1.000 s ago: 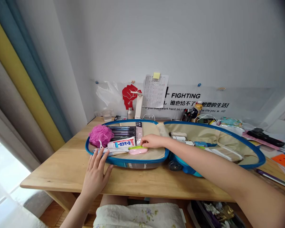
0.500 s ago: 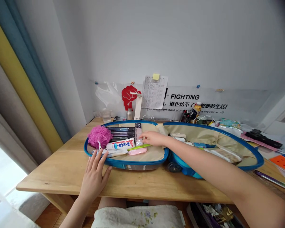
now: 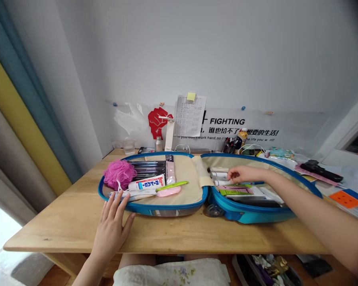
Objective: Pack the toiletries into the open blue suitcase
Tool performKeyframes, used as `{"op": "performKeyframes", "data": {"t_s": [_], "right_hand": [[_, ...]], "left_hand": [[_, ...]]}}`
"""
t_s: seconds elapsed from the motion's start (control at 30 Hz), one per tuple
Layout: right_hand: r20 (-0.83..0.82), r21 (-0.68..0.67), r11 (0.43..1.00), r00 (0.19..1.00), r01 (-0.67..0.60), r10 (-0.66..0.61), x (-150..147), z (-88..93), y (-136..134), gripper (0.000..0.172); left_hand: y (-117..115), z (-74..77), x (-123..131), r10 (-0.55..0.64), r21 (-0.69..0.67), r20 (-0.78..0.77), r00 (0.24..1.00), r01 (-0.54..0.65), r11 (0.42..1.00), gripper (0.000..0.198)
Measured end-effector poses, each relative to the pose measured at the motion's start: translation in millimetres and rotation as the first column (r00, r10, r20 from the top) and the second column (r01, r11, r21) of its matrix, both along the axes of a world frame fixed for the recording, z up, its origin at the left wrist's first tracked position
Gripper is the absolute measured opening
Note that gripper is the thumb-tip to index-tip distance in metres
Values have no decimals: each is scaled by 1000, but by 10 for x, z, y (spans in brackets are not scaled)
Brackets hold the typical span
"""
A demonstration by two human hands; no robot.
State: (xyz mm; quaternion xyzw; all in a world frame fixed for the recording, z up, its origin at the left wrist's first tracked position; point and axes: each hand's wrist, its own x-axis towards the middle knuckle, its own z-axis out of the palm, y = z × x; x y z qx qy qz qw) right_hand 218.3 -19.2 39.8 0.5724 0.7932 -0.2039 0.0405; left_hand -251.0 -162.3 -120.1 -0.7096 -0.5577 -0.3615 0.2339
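An open blue-rimmed suitcase (image 3: 167, 208) lies on the wooden table, its two beige-lined halves side by side. My left hand (image 3: 113, 218) rests with spread fingers on the front rim of the left half. Near its fingertips are a pink bath puff (image 3: 119, 173), a toothpaste box (image 3: 146, 182) and a white flat packet (image 3: 140, 194). Over the right half, my right hand (image 3: 243, 174) has curled fingers at the ends of white tubes (image 3: 220, 183); which tube they grip is hard to make out. Below it lies a green-and-pink packet (image 3: 235, 190).
Dark slim packs (image 3: 149, 169), a pale pink pack (image 3: 170, 171), a green stick-like item (image 3: 172, 185) and a pink case (image 3: 168, 192) lie in the left half. Behind stand a metal bottle (image 3: 158, 143) and a plastic cup (image 3: 129, 147). An orange-blue item (image 3: 345, 198) lies far right.
My right hand has moved right, from the pale pink pack in the left half to the white tubes in the right half. My left hand stays at the rim. The view has shifted slightly.
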Motion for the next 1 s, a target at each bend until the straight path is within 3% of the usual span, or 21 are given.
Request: {"op": "performKeyframes", "data": {"t_s": [0.07,0.2,0.53,0.63,0.73,0.87,1.0], "right_hand": [[21,-19,1000,1000,-9,9,63,-67,-141,39],[132,85,995,991,-47,36,56,-116,-326,34],[215,158,987,977,-34,-1,-17,-218,-415,17],[179,148,989,983,6,-33,-2,-148,-435,17],[62,149,988,997,39,-49,-46,36,-433,26],[-126,215,977,991,-7,35,-366,287,-425,41],[-161,245,956,965,-163,205,-955,299,-376,37]], "left_hand": [[4,-4,-2,-8,-1,9,1000,8,1000,63],[9,-1,1,-13,1,24,1000,13,1000,63],[2,11,11,-2,11,5,1000,2,1000,64],[4,4,3,2,3,14,1000,-2,1000,64],[2,0,-2,2,-10,26,1000,-2,1000,63],[-1,4,5,0,-4,29,1000,1,1000,63],[0,4,5,-1,8,14,1000,1,1000,63]]}}
